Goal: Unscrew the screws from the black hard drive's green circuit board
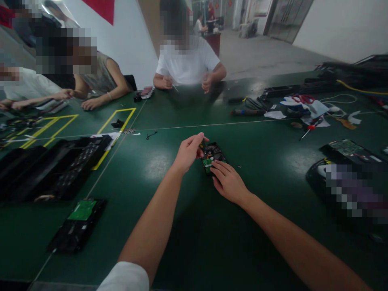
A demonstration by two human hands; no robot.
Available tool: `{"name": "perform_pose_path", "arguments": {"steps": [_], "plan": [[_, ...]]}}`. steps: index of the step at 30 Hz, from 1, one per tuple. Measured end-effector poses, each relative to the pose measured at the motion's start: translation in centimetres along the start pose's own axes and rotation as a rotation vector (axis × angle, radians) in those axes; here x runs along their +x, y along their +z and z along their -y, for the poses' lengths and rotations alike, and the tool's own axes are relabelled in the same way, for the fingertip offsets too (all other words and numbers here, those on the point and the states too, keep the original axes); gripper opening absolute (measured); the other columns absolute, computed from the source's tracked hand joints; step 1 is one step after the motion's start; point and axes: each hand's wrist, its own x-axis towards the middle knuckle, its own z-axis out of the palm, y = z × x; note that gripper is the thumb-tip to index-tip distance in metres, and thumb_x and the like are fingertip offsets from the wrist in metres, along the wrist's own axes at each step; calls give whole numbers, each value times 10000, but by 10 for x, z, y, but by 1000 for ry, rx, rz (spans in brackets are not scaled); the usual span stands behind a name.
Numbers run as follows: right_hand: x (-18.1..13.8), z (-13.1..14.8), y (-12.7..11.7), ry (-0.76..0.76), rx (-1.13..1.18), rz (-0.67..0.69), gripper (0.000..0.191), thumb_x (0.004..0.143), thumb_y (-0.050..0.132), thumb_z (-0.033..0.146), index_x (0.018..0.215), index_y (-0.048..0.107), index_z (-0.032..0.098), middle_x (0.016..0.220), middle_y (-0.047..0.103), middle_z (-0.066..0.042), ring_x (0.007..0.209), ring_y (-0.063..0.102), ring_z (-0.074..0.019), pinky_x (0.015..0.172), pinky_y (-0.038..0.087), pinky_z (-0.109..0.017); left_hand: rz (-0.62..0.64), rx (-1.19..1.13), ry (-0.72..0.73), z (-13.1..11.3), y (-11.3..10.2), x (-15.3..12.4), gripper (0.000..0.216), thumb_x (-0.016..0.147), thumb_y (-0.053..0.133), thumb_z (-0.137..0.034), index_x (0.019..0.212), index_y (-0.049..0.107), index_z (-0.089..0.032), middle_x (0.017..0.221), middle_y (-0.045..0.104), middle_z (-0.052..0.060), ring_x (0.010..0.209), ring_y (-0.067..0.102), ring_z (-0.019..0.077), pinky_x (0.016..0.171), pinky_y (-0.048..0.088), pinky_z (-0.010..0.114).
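A black hard drive (pixel 216 152) with a green circuit board lies on the table in front of me. My right hand (pixel 228 180) rests its fingers over the near end of the drive, holding it against the table, with the thumb at its side. At the drive's left edge, my left hand (pixel 190 152) is pinched closed. A bit of something dark and yellow shows between its fingertips; the fingers hide most of it, so its kind is unclear. Tiny pale bits (pixel 239 166) lie just right of the drive.
Another black unit with a green board (pixel 82 210) lies at the near left, below a large black casing (pixel 60 169). To the right are a red-handled screwdriver (pixel 311 127), cables, scraps and opened electronics (pixel 348 149). Other people sit across the green table (pixel 169 117).
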Motion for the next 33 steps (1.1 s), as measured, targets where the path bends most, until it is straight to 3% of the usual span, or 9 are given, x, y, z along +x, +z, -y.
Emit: {"name": "perform_pose_path", "arguments": {"steps": [3, 8, 12, 14, 16, 20, 26, 29, 33], "plan": [[4, 0, -4, 35, 42, -53, 369, 1018, 547, 242, 1366, 649, 175, 1499, 623, -176, 1459, 540, -340, 1217, 463, -603, 14, 48, 11, -5, -3, -3, 453, 1001, 590, -606, 948, 755, -188, 611, 573, -6, 526, 548, 120, 503, 398, 238], [34, 6, -27, 137, 177, -170, 567, 1021, 593, 357, 1550, 473, 190, 1525, 574, -185, 1406, 568, -343, 1179, 495, -584, 64, 134, 68, -14, -2, -11, 333, 996, 641, -507, 1014, 726, -186, 778, 650, 8, 639, 604, 125, 570, 456, 237], [64, 13, -49, 171, 325, -137, 749, 1006, 620, 392, 1664, 291, 251, 1508, 574, -179, 1160, 703, -303, 1001, 608, -536, 115, 172, 105, -15, 2, -14, 315, 987, 684, -468, 1127, 711, -187, 925, 719, 48, 789, 665, 155, 662, 499, 250], [74, 13, -55, 153, 328, -152, 703, 1010, 606, 349, 1649, 325, 271, 1503, 587, -163, 1127, 709, -287, 987, 605, -522, 123, 182, 102, -15, 4, -14, 329, 973, 712, -458, 1150, 693, -181, 916, 723, 53, 791, 669, 161, 681, 505, 261], [79, 12, -59, 100, 327, -165, 564, 1021, 584, 313, 1568, 452, 272, 1466, 629, -131, 1208, 680, -288, 1037, 571, -513, 119, 163, 104, -14, 5, -13, 329, 959, 736, -428, 1156, 669, -174, 920, 721, 58, 806, 675, 165, 712, 518, 274], [83, 8, -66, 73, 306, -116, 330, 1027, 565, 265, 1354, 607, 247, 1307, 718, -85, 1143, 694, -252, 994, 561, -431, 99, 134, 110, -5, 3, -23, 471, 886, 824, -385, 1259, 619, -183, 1066, 714, 85, 943, 689, 192, 831, 558, 325], [87, 2, -77, 96, 239, -38, 328, 1025, 581, 279, 1348, 615, 232, 1268, 738, -78, 1107, 708, -248, 1017, 537, -416, -143, 763, 276, 46, 3, -74, 527, 869, 845, -459, 1304, 650, -233, 1286, 593, 132, 1228, 600, 327, 1042, 529, 512], [90, -1, -74, 89, 256, -40, 359, 1029, 573, 275, 1386, 607, 248, 1292, 740, -70, 1129, 711, -244, 1043, 534, -419, -108, 1008, 375, 65, 15, -92, 482, 896, 815, -422, 1315, 650, -249, 1351, 573, 150, 1268, 560, 367, 1050, 522, 552], [90, -2, -69, 64, 264, -62, 414, 1035, 564, 273, 1448, 582, 248, 1374, 712, -80, 1180, 702, -245, 1068, 535, -436, -9, 1203, 433, 73, 37, -90, 480, 937, 752, -323, 1388, 614, -237, 1397, 591, 159, 1326, 526, 388, 1069, 501, 557]]}}
